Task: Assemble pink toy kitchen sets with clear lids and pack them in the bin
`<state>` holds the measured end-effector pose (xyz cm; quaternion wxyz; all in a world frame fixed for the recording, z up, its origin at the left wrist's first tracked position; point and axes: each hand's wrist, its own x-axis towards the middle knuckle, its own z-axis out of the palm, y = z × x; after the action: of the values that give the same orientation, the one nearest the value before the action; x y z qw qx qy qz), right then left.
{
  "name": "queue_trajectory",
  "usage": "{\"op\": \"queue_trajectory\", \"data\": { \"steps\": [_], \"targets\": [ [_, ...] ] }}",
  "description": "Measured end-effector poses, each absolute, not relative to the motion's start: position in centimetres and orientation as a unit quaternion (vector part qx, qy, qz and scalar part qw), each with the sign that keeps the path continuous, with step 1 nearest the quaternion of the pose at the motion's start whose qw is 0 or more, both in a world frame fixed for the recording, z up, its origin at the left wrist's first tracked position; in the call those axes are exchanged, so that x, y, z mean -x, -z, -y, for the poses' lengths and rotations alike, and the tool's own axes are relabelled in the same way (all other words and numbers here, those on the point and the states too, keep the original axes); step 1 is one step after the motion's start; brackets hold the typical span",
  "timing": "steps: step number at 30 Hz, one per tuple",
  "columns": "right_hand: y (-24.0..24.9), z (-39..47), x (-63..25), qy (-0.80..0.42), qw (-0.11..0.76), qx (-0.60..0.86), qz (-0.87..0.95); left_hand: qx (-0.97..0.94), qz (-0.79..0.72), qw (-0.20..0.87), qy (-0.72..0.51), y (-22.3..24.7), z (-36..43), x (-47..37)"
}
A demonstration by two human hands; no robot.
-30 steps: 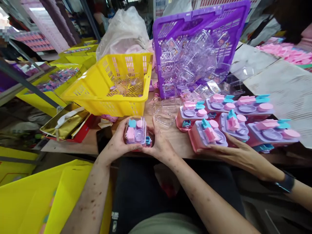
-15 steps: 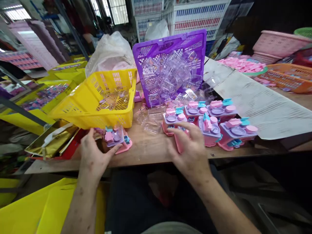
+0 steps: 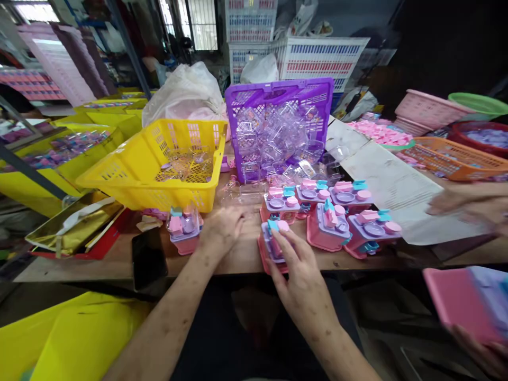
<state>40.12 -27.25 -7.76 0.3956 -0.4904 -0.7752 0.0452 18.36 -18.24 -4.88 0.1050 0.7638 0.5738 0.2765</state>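
My right hand (image 3: 304, 270) grips a small pink-and-lilac toy kitchen (image 3: 270, 246) at the table's front edge, fingers over its top. My left hand (image 3: 222, 227) reaches over the table beside clear plastic covers (image 3: 251, 193); its fingertips are smeared and turned away, so what they touch is hidden. Left of it stands a toy kitchen with a clear cover on top (image 3: 184, 233). Several more toy kitchens, among them a near one (image 3: 328, 227), stand in a group right of centre, with lilac tops, pink discs and blue parts.
A yellow basket (image 3: 146, 188) and a tilted purple basket (image 3: 329, 106) hold clear plastic parts. A black phone (image 3: 148, 259) lies by a red box (image 3: 95, 251). On the right, a co-worker's hand (image 3: 468, 206) hovers; the other holds a pink-and-lilac piece (image 3: 460, 301).
My left hand has left the covered toy kitchen and moved right. My right hand has drawn a toy kitchen closer to the front edge. A co-worker's hands have entered at right.
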Motion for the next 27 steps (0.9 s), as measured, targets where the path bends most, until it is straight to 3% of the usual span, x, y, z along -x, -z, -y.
{"op": "queue_trajectory", "data": {
  "steps": [3, 7, 10, 14, 18, 22, 27],
  "targets": [
    [7.9, 27.2, -37.3, -0.112, 0.412, 0.476, 0.769, -0.692, -0.556, 0.182, -0.423, 2.0, 21.1, -15.9],
    [6.3, 26.1, -34.8, -0.143, 0.462, 0.418, 0.769, -0.482, -0.444, 0.43, -0.621, -0.8, 23.8, -14.0],
    [4.4, 24.9, -34.8, -0.176, 0.509, 0.366, 0.759, -0.385, -0.372, 0.555, -0.637, -1.4, 24.6, -13.6],
    [1.9, 24.1, -36.0, -0.297, 0.492, 0.307, 0.759, -0.326, -0.333, 0.632, -0.62, -1.6, 25.5, -14.2],
    [-0.2, 24.3, -36.8, -0.215, 0.434, 0.255, 0.837, -0.331, -0.328, 0.696, -0.546, -1.6, 26.5, -15.9],
    [-0.1, 24.4, -36.7, -0.2, 0.428, 0.279, 0.836, -0.383, -0.356, 0.671, -0.526, 0.3, 26.7, -17.3],
    [1.9, 23.8, -38.4, -0.245, 0.469, 0.331, 0.781, -0.574, -0.505, 0.329, -0.555, 5.7, 26.4, -16.6]
  ]
}}
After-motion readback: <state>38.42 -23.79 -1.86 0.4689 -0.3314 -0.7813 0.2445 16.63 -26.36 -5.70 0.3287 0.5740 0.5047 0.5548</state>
